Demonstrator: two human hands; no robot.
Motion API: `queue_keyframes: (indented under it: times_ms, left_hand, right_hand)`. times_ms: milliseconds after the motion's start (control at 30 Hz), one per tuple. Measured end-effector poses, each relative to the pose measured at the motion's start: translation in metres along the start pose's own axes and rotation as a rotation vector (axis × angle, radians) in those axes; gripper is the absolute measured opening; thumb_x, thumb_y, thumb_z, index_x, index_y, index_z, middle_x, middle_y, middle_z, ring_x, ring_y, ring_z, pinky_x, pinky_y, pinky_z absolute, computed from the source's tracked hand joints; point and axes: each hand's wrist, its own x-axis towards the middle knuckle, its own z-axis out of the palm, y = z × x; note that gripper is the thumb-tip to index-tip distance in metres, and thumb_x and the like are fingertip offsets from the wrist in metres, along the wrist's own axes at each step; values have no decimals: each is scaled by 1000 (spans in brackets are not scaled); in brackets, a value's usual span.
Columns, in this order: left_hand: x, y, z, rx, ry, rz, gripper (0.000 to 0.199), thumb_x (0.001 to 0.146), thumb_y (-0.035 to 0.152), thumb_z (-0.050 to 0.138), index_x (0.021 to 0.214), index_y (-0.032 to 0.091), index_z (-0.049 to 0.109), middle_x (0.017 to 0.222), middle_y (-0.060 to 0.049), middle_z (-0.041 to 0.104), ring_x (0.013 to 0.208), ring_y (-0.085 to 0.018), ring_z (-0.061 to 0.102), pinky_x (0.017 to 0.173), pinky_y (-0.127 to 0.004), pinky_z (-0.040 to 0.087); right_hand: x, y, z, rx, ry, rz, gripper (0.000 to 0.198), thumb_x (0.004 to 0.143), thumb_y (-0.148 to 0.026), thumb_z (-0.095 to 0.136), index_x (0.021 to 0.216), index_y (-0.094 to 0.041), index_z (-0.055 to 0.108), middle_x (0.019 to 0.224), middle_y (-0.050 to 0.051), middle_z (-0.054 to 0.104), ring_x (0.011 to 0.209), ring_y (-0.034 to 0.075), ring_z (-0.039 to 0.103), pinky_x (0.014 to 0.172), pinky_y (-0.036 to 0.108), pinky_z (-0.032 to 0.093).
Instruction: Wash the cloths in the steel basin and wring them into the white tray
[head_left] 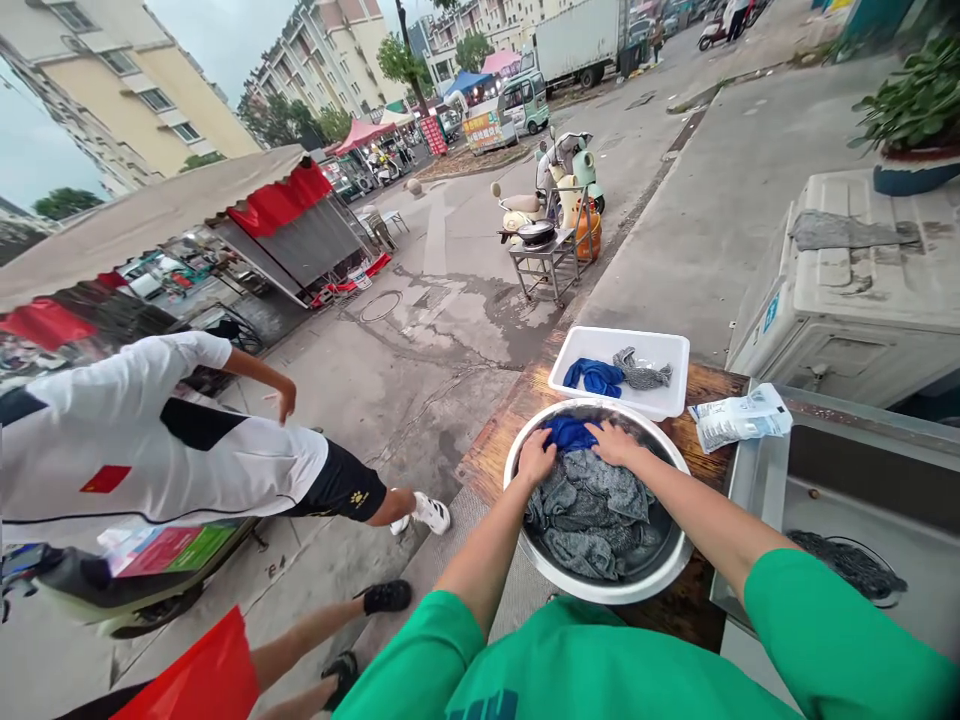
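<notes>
A round metal basin (600, 590) stands in front of me on a wooden surface. Wet grey cloths (592, 510) fill most of it, and a blue cloth (570, 433) lies at its far side. My left hand (537, 457) is inside the left rim, its fingers closed on the left edge of the blue cloth. From the other side, my right hand (612, 443) grips the blue cloth's right edge, above the grey cloths. Fingertips of both hands are partly hidden in the fabric.
Behind the basin is a white tray (660, 402) holding another blue cloth (594, 377) and a grey one (642, 370). A plastic packet (741, 416) lies beside a metal sink (757, 500). People (247, 440) pass on the left. A metal stand (551, 262) and scooters stand ahead.
</notes>
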Motion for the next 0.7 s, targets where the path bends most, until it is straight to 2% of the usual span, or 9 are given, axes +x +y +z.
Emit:
queue_keyframes:
  times_ms: [33, 100, 200, 233, 300, 400, 533, 600, 700]
  left_hand:
    - [-1, -5, 1, 102, -70, -15, 52, 88, 20, 57, 140, 15, 56, 154, -14, 44, 144, -24, 38, 122, -34, 26]
    - [-3, -9, 7, 236, -215, -83, 54, 89, 25, 57, 143, 18, 54, 156, -15, 41, 144, -29, 39, 120, -40, 29]
    - [-1, -7, 10, 290, -327, -152, 43, 89, 31, 57, 129, 17, 66, 137, -20, 60, 129, -35, 56, 109, -46, 41]
    - [0, -5, 9, 289, -320, -149, 41, 89, 32, 58, 125, 16, 68, 131, -20, 63, 126, -35, 58, 108, -46, 43]
    - [2, 0, 4, 278, -265, -115, 49, 87, 34, 61, 132, 17, 63, 136, -19, 61, 129, -33, 55, 110, -42, 40]
    - [5, 6, -1, 162, -258, 4, 65, 85, 35, 65, 146, 18, 49, 140, -14, 59, 129, -28, 55, 110, -36, 41]
    - [3, 8, 3, 64, -295, 79, 56, 84, 27, 64, 139, 18, 57, 125, -10, 69, 114, -26, 64, 100, -33, 48]
    - [2, 6, 6, 92, -239, 15, 64, 84, 26, 63, 146, 16, 48, 132, -14, 64, 119, -27, 62, 102, -35, 46]
    - [-1, 2, 5, 133, -180, -96, 71, 86, 27, 62, 151, 10, 41, 139, -20, 58, 128, -30, 56, 107, -36, 42]
  right_hand:
    - [1, 0, 2, -18, -52, 20, 60, 91, -21, 58, 149, -32, 44, 152, 16, 42, 130, 36, 50, 100, 52, 45]
    - [3, -5, 3, -46, -102, 63, 67, 84, -8, 59, 147, -31, 48, 150, 20, 43, 126, 40, 55, 97, 58, 46]
    - [4, -25, -7, -74, -95, 56, 54, 78, -2, 60, 129, -17, 65, 133, 25, 59, 119, 42, 59, 95, 60, 46]
    - [2, -34, -14, -73, -78, 35, 45, 78, -2, 59, 120, -13, 70, 124, 25, 64, 116, 41, 61, 95, 57, 47]
    - [-6, -51, -33, -49, -21, -27, 34, 80, -2, 57, 106, -11, 75, 112, 23, 70, 110, 37, 65, 92, 47, 50]
    - [-26, -72, -72, 18, 128, -149, 35, 85, -5, 50, 106, -18, 75, 113, 13, 72, 110, 28, 65, 91, 33, 49]
    - [-51, -88, -119, 113, 391, -349, 34, 89, -13, 46, 105, -20, 75, 108, 8, 74, 106, 24, 65, 91, 29, 47]
    - [-55, -89, -127, 143, 433, -397, 35, 89, -13, 45, 108, -19, 74, 110, 8, 74, 107, 24, 65, 93, 30, 47]
    - [-45, -83, -113, 174, 371, -344, 37, 91, -11, 43, 111, -19, 73, 114, 8, 73, 112, 25, 64, 95, 31, 46]
